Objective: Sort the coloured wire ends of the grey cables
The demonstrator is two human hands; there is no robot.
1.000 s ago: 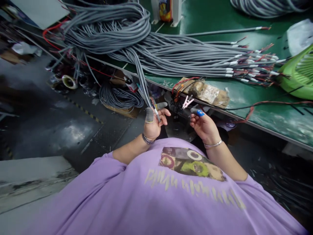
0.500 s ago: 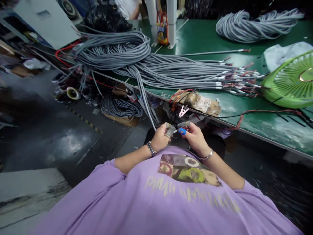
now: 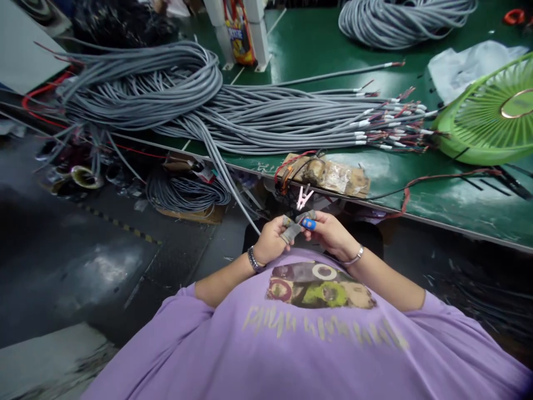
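Note:
My left hand (image 3: 271,242) is closed in a pinch around the end of a grey cable (image 3: 234,191), which runs down to it from the bench. Grey coverings wrap its thumb and forefinger. Close against it, my right hand (image 3: 333,234) pinches at the same cable end, with a blue covering on the thumb and a grey one on the forefinger. The fingers hide the tip itself. Just beyond the hands, a pink clip (image 3: 303,198) sticks out from a cardboard-and-tape piece (image 3: 333,176) at the bench edge.
Many grey cables (image 3: 266,122) with stripped red and black wire ends lie across the green bench (image 3: 308,53). A green fan (image 3: 491,114) stands at the right, a cable coil (image 3: 403,22) at the back. Another coil (image 3: 187,191) sits below the bench.
My hands have come closer together, and the white tip that showed between them is now covered by fingers. The view has shifted, bringing the bench nearer.

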